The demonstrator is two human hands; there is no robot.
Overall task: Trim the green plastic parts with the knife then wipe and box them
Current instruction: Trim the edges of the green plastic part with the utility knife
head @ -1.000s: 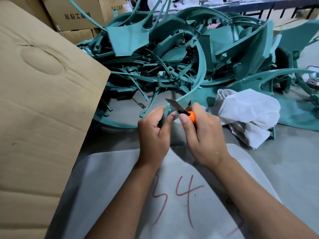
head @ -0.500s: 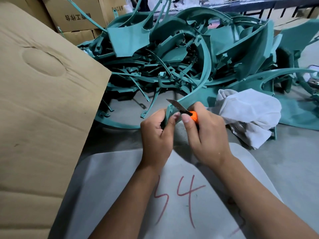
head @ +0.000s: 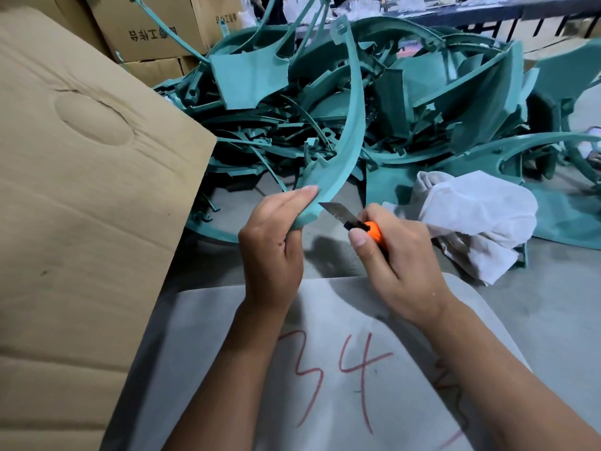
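My left hand (head: 273,242) grips the lower end of a long curved green plastic strip (head: 349,125) that arcs up and away over the pile. My right hand (head: 396,258) holds an orange-handled utility knife (head: 357,224); its bare blade tip touches the strip's end just right of my left fingers. A large heap of green plastic parts (head: 406,92) lies behind. A crumpled white cloth (head: 478,219) rests to the right of my right hand. A brown cardboard box flap (head: 81,206) fills the left side.
A grey sheet marked with red numbers (head: 341,369) lies under my forearms. Stacked cardboard cartons (head: 153,27) stand at the back left. Grey floor (head: 553,304) shows at the right. More green panels (head: 572,216) lie flat beyond the cloth.
The curved strip has swung upright, with its far end raised over the pile. My hands have moved slightly apart, and the blade now meets the strip's end from the right.
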